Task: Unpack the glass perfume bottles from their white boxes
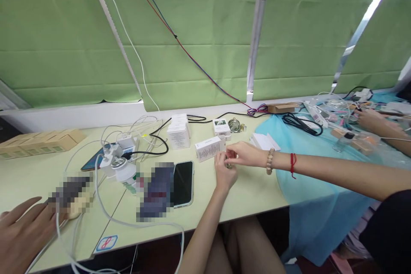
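Note:
My left hand (225,172) is closed, its fingers curled round a small shiny, glass-like item (228,165) that is mostly hidden. From the right, my right hand (246,154) reaches in, and its fingertips pinch at the top of the same item. Just behind my left fingers a white printed box (209,149) lies on its side, almost touching them. Farther back are a small white box with a green picture (221,127) and a round clear glass bottle (235,125) with gold-coloured bits next to it. An opened white carton (265,141) lies beyond my right wrist.
White boxes (178,132) stand at the back. Left of my hands lie a phone (183,183), a white bottle (126,174) and tangled white cables (98,188). Another person's hand (30,231) rests at far left; another (372,120) works at far right over a blue cloth (324,180).

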The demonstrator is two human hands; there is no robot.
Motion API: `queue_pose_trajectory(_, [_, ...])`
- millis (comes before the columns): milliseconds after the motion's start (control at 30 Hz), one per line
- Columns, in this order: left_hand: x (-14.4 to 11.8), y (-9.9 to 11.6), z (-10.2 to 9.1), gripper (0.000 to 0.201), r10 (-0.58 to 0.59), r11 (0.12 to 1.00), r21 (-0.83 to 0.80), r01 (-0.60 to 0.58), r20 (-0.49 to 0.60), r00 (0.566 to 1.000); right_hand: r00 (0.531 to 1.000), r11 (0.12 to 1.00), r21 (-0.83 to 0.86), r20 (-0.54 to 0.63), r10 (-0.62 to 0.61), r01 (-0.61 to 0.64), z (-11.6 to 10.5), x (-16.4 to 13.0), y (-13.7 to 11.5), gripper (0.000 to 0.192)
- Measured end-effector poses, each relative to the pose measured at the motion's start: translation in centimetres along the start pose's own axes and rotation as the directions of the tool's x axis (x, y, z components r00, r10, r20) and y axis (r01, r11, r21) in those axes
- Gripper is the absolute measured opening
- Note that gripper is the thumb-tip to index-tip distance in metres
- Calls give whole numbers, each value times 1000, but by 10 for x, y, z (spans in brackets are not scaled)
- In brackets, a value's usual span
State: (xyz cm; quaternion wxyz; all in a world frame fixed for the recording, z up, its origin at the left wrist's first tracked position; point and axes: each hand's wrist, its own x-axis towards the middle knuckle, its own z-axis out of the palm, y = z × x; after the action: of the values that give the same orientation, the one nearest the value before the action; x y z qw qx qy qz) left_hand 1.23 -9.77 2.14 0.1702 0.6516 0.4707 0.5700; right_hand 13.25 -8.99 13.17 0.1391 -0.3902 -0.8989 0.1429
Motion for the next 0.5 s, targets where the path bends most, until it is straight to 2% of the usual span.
queue_pose_trajectory(100, [0, -1, 1, 32, 13, 1000, 6, -13, 10, 1000, 993, 994, -7, 46, -105, 105, 1, 3, -1, 7])
queue_pose_trajectory(133, [0, -1, 2, 33, 14, 1000, 12, -14, 6, 1000, 991, 993, -5, 52, -121, 121, 0, 4, -2, 11])
queue_pose_trajectory(200, [0, 0, 2, 33, 18, 999, 46, -18, -1, 1000, 998, 998, -37, 17, -53, 54, -2, 4, -4, 19])
queue_pose_trajectory(267, [-1, 1, 1, 34, 23, 996, 82, -24, 8, 1000, 998, 995, -76, -10, 61, -61, -5, 4, -4, 17])
queue_pose_trajectory(333, [-1, 2, 0, 33, 24, 994, 105, -27, 27, 999, 996, 995, -45, 29, 87, -86, -8, 4, -2, 17])
queue_pose_trajectory(400, [-2, 2, 0, 31, 28, 992, 121, -34, 50, 998, 996, 999, 40, 91, 6, -10, -10, 3, 2, 12])
queue_pose_trajectory(467, [-2, 2, 0, 30, 24, 991, 133, -32, 59, 998, 994, 995, 92, 93, -57, 48, -11, 2, 5, 5])
queue_pose_trajectory(500, [-2, 2, 0, 30, 21, 990, 137, -29, 58, 998, 995, 995, 90, 83, -48, 41, -11, 1, 6, 14])
